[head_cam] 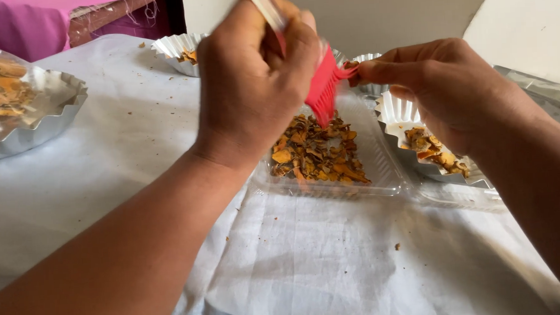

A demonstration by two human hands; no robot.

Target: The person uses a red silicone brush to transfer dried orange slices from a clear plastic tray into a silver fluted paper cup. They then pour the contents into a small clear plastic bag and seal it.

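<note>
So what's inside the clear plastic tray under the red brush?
The clear plastic tray holds a pile of orange-brown dried flakes, directly below the red brush. The left hand covers the tray's left end, so anything there is hidden.

Soft, even daylight fills the frame, brightest on the white cloth (pixel 335 262) at lower centre. Faint shadows fall beneath both forearms. Mild glare marks the foil dish (pixel 45 117) at upper left. Foreground arms are slightly soft; the centre is sharp, with no evident edge distortion.

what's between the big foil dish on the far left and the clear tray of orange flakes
In the head view, mainly the left hand and forearm over white cloth.
</note>
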